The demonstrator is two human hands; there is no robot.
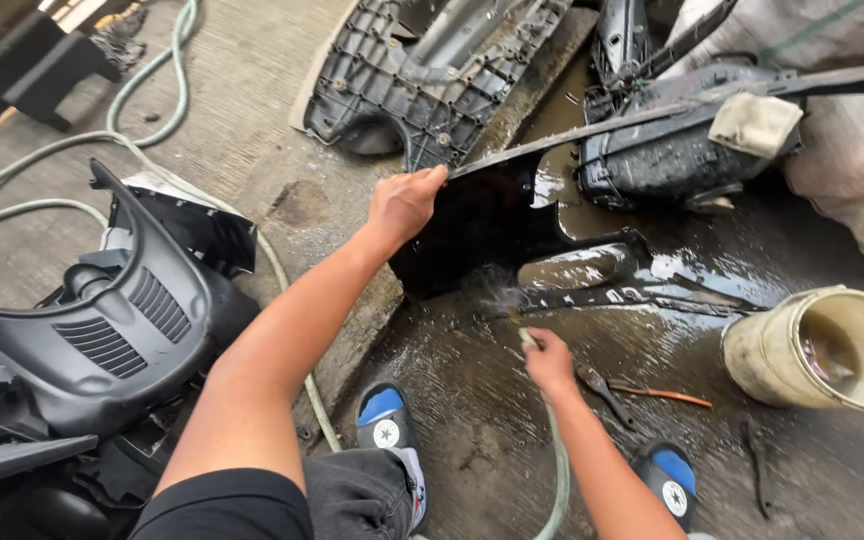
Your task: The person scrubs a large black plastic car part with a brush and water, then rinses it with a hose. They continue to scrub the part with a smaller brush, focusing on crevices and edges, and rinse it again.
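**Black panel being hosed on wet concrete**

A glossy black panel (482,225) is standing on edge on the wet floor (472,430), water spraying its lower edge. The left hand (404,203) is gripping its top rim. The right hand (549,362) is closing around a pale hose (558,470), beside a dirty bucket (822,350).

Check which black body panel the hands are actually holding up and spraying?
The glossy black panel at centre: left hand grips its top edge, right hand aims the hose at it. The ribbed one and vented grey one lie untouched.
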